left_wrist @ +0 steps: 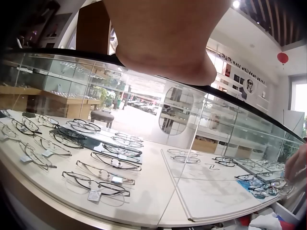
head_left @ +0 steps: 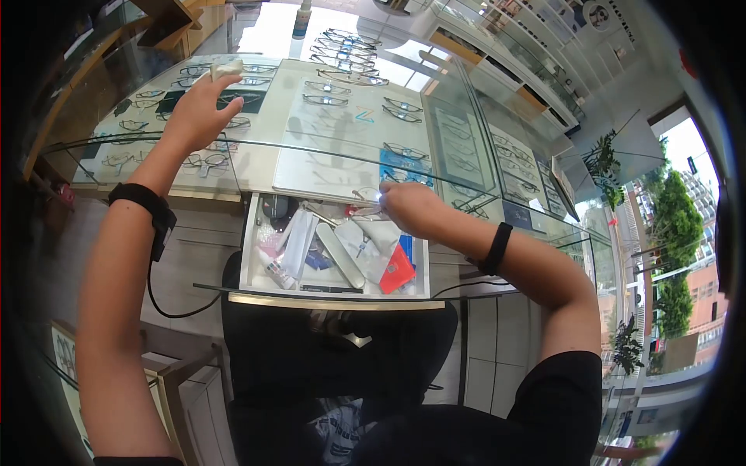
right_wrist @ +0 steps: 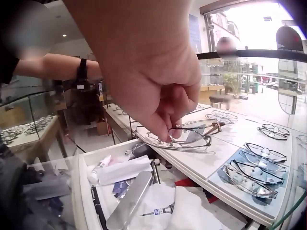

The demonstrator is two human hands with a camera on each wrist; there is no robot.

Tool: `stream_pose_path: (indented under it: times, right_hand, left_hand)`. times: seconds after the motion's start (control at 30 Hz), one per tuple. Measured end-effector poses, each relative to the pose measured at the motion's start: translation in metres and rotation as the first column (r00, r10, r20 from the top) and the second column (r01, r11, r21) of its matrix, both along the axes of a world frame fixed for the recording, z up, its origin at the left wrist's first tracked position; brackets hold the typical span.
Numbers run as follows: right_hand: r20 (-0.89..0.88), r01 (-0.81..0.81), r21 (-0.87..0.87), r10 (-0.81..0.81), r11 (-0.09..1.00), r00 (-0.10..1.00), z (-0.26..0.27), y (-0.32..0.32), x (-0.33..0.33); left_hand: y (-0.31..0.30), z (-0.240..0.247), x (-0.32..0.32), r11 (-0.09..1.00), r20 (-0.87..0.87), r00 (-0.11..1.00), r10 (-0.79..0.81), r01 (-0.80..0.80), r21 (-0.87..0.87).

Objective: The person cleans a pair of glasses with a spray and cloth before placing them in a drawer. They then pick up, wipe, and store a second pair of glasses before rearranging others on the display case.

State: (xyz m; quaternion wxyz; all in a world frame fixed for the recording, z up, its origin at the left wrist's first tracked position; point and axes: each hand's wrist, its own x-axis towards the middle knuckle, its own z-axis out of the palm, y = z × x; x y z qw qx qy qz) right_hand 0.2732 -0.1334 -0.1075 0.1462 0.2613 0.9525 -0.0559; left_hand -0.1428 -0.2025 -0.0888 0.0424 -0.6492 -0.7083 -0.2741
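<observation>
1. Glass display fittings and daylight surround a glass counter (head_left: 260, 159), where a person in dark clothing (head_left: 303, 361) sits facing a pulled-out drawer.
2. Nearest are the person's lap and forearms, with a black band on each: the right band (head_left: 497, 248) and the left band (head_left: 144, 203).
3. Just beyond the lap, the drawer (head_left: 250, 248) holds a mix of small items. A long grey case (head_left: 340, 256) lies slanted near its middle, and a printed white cloth (head_left: 374, 237) spreads beside it to the right. A red packet (head_left: 398, 270) sits towards the right front corner, a white bottle (head_left: 278, 273) towards the left, and a dark pen (head_left: 330, 289) along the front.
4. Above the drawer's back part, the right hand (head_left: 408, 208) pinches a pair of glasses (right_wrist: 194, 139) between thumb and fingers, by the counter's near edge.
5. Behind that, glasses lie on a blue sheet (head_left: 385, 167), and more on a white panel (head_left: 311, 175).
6. Farther off to the left, the left hand (head_left: 200, 116) reaches over the counter, thumb held away from the fingers, its fingertips at a pale crumpled cloth (head_left: 227, 68); I cannot tell whether they grip it.
7. At the counter's far side stand a bottle (head_left: 301, 22) and overlapping rows of frames (head_left: 346, 58).
8. Farthest back are wall shelves (head_left: 513, 62), a red lantern (left_wrist: 282, 58) and leafy plants (head_left: 604, 167) by a window.
</observation>
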Motion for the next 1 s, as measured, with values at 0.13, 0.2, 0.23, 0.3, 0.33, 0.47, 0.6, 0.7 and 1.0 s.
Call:
stream_pose_path:
  times: [0.13, 0.2, 0.23, 0.3, 0.33, 0.47, 0.6, 0.7, 1.0]
  right_hand:
    - [-0.247, -0.027, 0.204, 0.078, 0.979, 0.966, -0.027, 0.034, 0.009]
    - [-0.272, 0.081, 0.414, 0.038, 0.907, 0.962, -0.037, 0.065, 0.004]
    - [-0.264, 0.073, 0.407, 0.041, 0.91, 0.964, -0.04, 0.076, 0.004]
    - [-0.464, 0.215, 0.464, 0.029, 0.859, 0.886, -0.043, 0.096, 0.002]
    - [-0.459, 0.207, 0.461, 0.032, 0.863, 0.888, -0.046, 0.108, 0.001]
    - [-0.523, 0.302, 0.525, 0.021, 0.796, 0.852, -0.064, 0.155, 0.004]
    - [-0.459, 0.332, 0.589, -0.033, 0.737, 0.888, -0.076, 0.185, 0.004]
    - [-0.404, 0.317, 0.609, -0.059, 0.727, 0.913, -0.079, 0.201, 0.005]
    - [-0.354, 0.253, 0.573, -0.042, 0.779, 0.934, -0.099, 0.232, 0.012]
  left_hand:
    - [0.002, -0.004, -0.002, 1.0, 0.009, 1.0, 0.014, -0.014, -0.017]
    - [0.002, -0.005, -0.003, 1.0, -0.006, 1.0, 0.007, -0.007, 0.003]
    - [0.003, -0.007, -0.005, 1.0, -0.004, 1.0, -0.003, 0.003, -0.001]
    - [0.004, -0.01, -0.006, 1.0, -0.014, 1.0, 0.006, -0.006, 0.006]
    - [0.004, -0.01, -0.007, 1.0, -0.035, 0.999, 0.01, -0.009, 0.021]
    - [0.002, -0.006, -0.004, 1.0, -0.01, 1.0, -0.003, 0.003, 0.013]
    - [0.002, -0.008, -0.005, 0.999, -0.016, 1.0, 0.0, 0.0, 0.034]
    - [0.001, -0.006, -0.003, 0.999, -0.013, 1.0, -0.003, 0.004, 0.034]
    - [0.003, -0.011, -0.006, 0.997, -0.056, 0.998, 0.018, -0.014, 0.075]
